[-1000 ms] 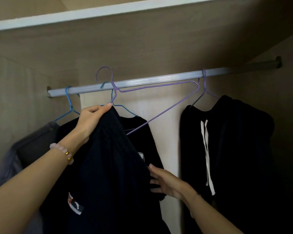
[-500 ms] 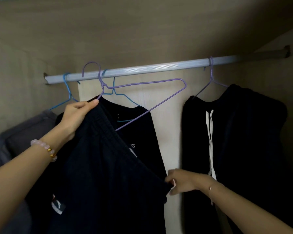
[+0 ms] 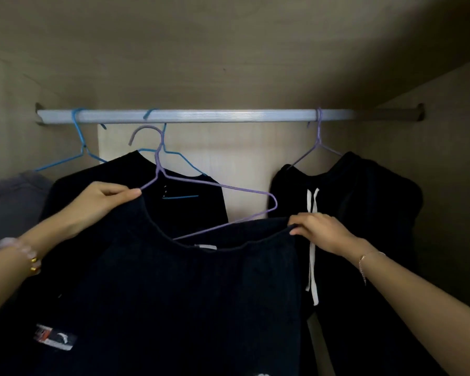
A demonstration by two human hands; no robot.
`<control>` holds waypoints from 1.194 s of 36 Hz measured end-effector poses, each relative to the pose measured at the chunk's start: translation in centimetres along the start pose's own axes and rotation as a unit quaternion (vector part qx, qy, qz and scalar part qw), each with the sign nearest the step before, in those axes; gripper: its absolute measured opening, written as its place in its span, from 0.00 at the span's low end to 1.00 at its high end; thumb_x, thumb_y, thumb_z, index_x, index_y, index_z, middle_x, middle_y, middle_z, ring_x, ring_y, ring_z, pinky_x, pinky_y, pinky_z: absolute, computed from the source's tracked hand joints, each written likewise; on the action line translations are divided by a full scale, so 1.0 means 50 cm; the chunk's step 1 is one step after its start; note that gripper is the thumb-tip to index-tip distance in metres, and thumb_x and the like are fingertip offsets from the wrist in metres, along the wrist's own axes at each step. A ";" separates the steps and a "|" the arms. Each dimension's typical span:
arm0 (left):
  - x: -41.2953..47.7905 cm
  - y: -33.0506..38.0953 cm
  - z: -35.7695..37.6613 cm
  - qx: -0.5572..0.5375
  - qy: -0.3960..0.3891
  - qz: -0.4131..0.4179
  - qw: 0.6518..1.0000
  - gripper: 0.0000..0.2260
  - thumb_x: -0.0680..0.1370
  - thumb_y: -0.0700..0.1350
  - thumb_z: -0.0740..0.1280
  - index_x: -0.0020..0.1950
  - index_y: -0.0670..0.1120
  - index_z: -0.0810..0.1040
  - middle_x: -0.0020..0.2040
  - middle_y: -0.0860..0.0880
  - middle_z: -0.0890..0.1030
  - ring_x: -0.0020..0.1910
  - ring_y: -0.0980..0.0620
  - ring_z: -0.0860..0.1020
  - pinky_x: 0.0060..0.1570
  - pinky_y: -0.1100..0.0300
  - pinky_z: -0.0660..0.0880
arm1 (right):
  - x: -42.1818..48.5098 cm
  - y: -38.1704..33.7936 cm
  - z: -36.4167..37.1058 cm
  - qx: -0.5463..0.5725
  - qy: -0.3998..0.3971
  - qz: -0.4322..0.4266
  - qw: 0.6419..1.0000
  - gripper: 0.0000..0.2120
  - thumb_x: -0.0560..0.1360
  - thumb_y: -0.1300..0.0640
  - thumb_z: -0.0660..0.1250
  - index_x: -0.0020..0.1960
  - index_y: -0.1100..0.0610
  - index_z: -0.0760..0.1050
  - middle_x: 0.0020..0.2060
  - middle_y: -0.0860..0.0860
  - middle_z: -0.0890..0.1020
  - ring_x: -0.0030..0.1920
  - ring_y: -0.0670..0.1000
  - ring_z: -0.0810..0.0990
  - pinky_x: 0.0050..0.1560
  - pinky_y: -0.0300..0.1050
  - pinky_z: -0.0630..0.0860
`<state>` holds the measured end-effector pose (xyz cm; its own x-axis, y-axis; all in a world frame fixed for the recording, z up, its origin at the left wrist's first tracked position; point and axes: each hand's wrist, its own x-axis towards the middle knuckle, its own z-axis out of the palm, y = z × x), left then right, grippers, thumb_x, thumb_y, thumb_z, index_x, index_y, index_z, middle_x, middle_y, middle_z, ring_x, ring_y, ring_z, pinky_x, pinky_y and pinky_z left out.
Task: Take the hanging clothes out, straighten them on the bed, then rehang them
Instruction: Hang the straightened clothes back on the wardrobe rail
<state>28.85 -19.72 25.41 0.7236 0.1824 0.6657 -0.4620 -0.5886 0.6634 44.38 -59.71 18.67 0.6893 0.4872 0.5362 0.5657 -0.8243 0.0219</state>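
i'm watching both hands working inside the wardrobe (image 3: pixel 445 158). the left hand (image 3: pixel 103 198) is pinching one end of the dark garment's (image 3: pixel 190 294) top edge between thumb and fingers, right beside the low shoulder of the purple hanger (image 3: pixel 217 187). the right hand (image 3: pixel 320 230) is curling its fingers over the other end of that edge, so the garment is hanging spread between the two, in front of the other clothes and below the rail (image 3: pixel 228 115). the hanger's hook is sitting off the rail, and the wire is lying tilted, one arm tucked into the garment and the other sticking out bare.

i'm worrying about that hanger: i can't tell whether either hand is actually gripping the wire, so it may be sliding out as the garment comes away. its free hook is also hovering right by the blue hanger (image 3: pixel 186 161) carrying the black t-shirt (image 3: pixel 201 207), and could be catching there and dragging that shirt off.

the wardrobe is holding, on the rail, a grey garment (image 3: pixel 8 202) far left, the t-shirt in the middle, and a black drawstring garment (image 3: pixel 364 213) on the right.
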 end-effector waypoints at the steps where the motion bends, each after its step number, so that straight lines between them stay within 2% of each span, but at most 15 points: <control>1: 0.003 -0.004 0.006 0.002 0.000 0.002 1.000 0.13 0.76 0.43 0.68 0.32 0.42 0.82 0.26 0.52 0.79 0.25 0.60 0.76 0.25 0.74 0.71 | 0.003 0.003 -0.010 0.003 0.005 0.001 1.000 0.04 0.79 0.47 0.60 0.49 0.45 0.73 0.48 0.44 0.78 0.53 0.53 0.79 0.53 0.54 0.76; 4: 0.009 -0.008 0.027 0.026 -0.009 0.023 0.999 0.13 0.75 0.46 0.68 0.34 0.42 0.81 0.27 0.51 0.78 0.28 0.59 0.75 0.29 0.70 0.71 | 0.009 0.004 -0.037 0.027 0.019 -0.001 0.999 0.03 0.79 0.51 0.62 0.46 0.46 0.73 0.46 0.44 0.78 0.52 0.52 0.79 0.54 0.53 0.76; 6: 0.017 -0.013 0.038 0.070 -0.018 0.040 0.997 0.14 0.75 0.50 0.69 0.35 0.42 0.81 0.29 0.44 0.77 0.30 0.54 0.74 0.33 0.65 0.68 | 0.011 0.002 -0.052 0.044 0.027 0.003 0.999 0.05 0.78 0.53 0.64 0.44 0.45 0.73 0.44 0.42 0.77 0.51 0.51 0.79 0.54 0.51 0.75; 12: 0.025 -0.010 0.069 0.176 -0.005 0.092 0.980 0.16 0.74 0.51 0.69 0.32 0.42 0.77 0.26 0.48 0.74 0.24 0.60 0.67 0.24 0.69 0.62 | 0.016 0.012 -0.074 0.046 0.026 0.028 0.998 0.03 0.78 0.55 0.64 0.46 0.49 0.74 0.44 0.48 0.80 0.49 0.52 0.79 0.51 0.50 0.75; 16: 0.027 -0.007 0.086 0.197 -0.014 0.139 0.970 0.14 0.74 0.51 0.69 0.31 0.46 0.77 0.29 0.43 0.77 0.28 0.57 0.71 0.29 0.67 0.65 | 0.020 0.007 -0.075 0.076 0.028 0.035 0.996 0.03 0.78 0.57 0.64 0.46 0.52 0.75 0.44 0.51 0.82 0.48 0.52 0.79 0.51 0.47 0.74; 19: 0.021 -0.004 0.110 0.291 -0.028 0.184 0.938 0.14 0.74 0.54 0.68 0.29 0.56 0.72 0.27 0.51 0.76 0.29 0.57 0.74 0.34 0.63 0.70 | 0.029 -0.013 -0.080 0.120 0.053 0.020 0.991 0.08 0.78 0.58 0.65 0.42 0.50 0.73 0.35 0.46 0.78 0.40 0.47 0.77 0.46 0.43 0.71; 21: 0.016 -0.001 0.132 0.336 -0.038 0.191 0.922 0.12 0.73 0.59 0.66 0.33 0.55 0.75 0.29 0.52 0.78 0.31 0.55 0.77 0.36 0.59 0.75 | 0.038 -0.033 -0.085 0.156 0.067 0.002 0.985 0.15 0.78 0.59 0.66 0.37 0.44 0.70 0.31 0.42 0.76 0.35 0.41 0.75 0.44 0.39 0.71; 25: 0.016 0.012 0.161 0.270 -0.006 0.209 0.940 0.13 0.73 0.58 0.67 0.37 0.50 0.79 0.31 0.47 0.80 0.33 0.50 0.79 0.38 0.54 0.77 | 0.054 -0.065 -0.078 0.212 0.054 -0.037 0.975 0.16 0.77 0.61 0.66 0.38 0.42 0.71 0.32 0.42 0.76 0.34 0.39 0.73 0.44 0.39 0.71; 28: 0.021 0.012 0.159 0.226 0.020 0.205 0.952 0.15 0.74 0.55 0.68 0.33 0.47 0.76 0.30 0.45 0.78 0.33 0.48 0.77 0.38 0.57 0.72 | 0.054 -0.065 -0.069 0.273 0.041 -0.042 0.960 0.12 0.77 0.63 0.66 0.49 0.45 0.73 0.35 0.45 0.75 0.37 0.38 0.74 0.44 0.33 0.72; 30: 0.023 0.006 0.151 0.183 0.039 0.189 0.964 0.15 0.74 0.53 0.69 0.31 0.45 0.76 0.30 0.43 0.77 0.30 0.50 0.73 0.37 0.57 0.69 | 0.049 -0.054 -0.066 0.332 0.039 -0.023 0.942 0.15 0.78 0.62 0.66 0.60 0.47 0.71 0.35 0.44 0.77 0.35 0.34 0.76 0.44 0.28 0.72; 32: 0.022 0.002 0.145 0.151 0.051 0.173 0.972 0.15 0.73 0.51 0.70 0.32 0.44 0.77 0.31 0.41 0.77 0.31 0.53 0.70 0.36 0.57 0.68 | 0.043 -0.046 -0.069 0.350 0.024 -0.004 0.936 0.16 0.78 0.59 0.65 0.65 0.49 0.70 0.36 0.43 0.78 0.35 0.34 0.77 0.44 0.27 0.72; 34: 0.021 -0.001 0.146 0.139 0.047 0.155 0.977 0.15 0.73 0.51 0.70 0.31 0.44 0.77 0.29 0.42 0.75 0.30 0.55 0.68 0.32 0.59 0.67 | 0.039 -0.042 -0.069 0.327 -0.001 -0.002 0.945 0.06 0.79 0.58 0.64 0.56 0.54 0.76 0.38 0.45 0.80 0.39 0.38 0.79 0.47 0.33 0.74; 37: 0.025 -0.003 0.149 0.131 0.013 0.129 0.983 0.16 0.74 0.52 0.70 0.32 0.42 0.76 0.27 0.49 0.71 0.29 0.56 0.67 0.30 0.62 0.64 | 0.041 -0.040 -0.066 0.227 0.028 -0.002 0.973 0.07 0.80 0.57 0.63 0.43 0.56 0.76 0.38 0.48 0.79 0.42 0.47 0.77 0.47 0.43 0.71; 40: 0.030 -0.014 0.136 0.136 -0.020 0.106 0.985 0.17 0.75 0.53 0.68 0.34 0.41 0.76 0.27 0.47 0.70 0.29 0.55 0.67 0.33 0.61 0.63 | 0.037 -0.030 -0.070 0.219 0.116 0.019 0.969 0.08 0.80 0.58 0.62 0.42 0.57 0.74 0.35 0.48 0.77 0.40 0.48 0.76 0.45 0.42 0.68; 43: 0.028 -0.033 0.102 0.138 -0.018 0.093 0.986 0.18 0.75 0.53 0.67 0.33 0.40 0.74 0.27 0.48 0.68 0.27 0.56 0.66 0.31 0.62 0.62 | 0.026 0.001 -0.080 0.247 0.184 0.054 0.950 0.07 0.80 0.59 0.62 0.43 0.52 0.73 0.38 0.49 0.80 0.44 0.49 0.78 0.45 0.40 0.68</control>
<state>33.24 -22.51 23.47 0.6602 0.0259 0.7506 -0.4350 -0.8015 0.4103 43.50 -60.30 22.76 0.6015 0.1985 0.7738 0.7072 -0.5829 -0.4001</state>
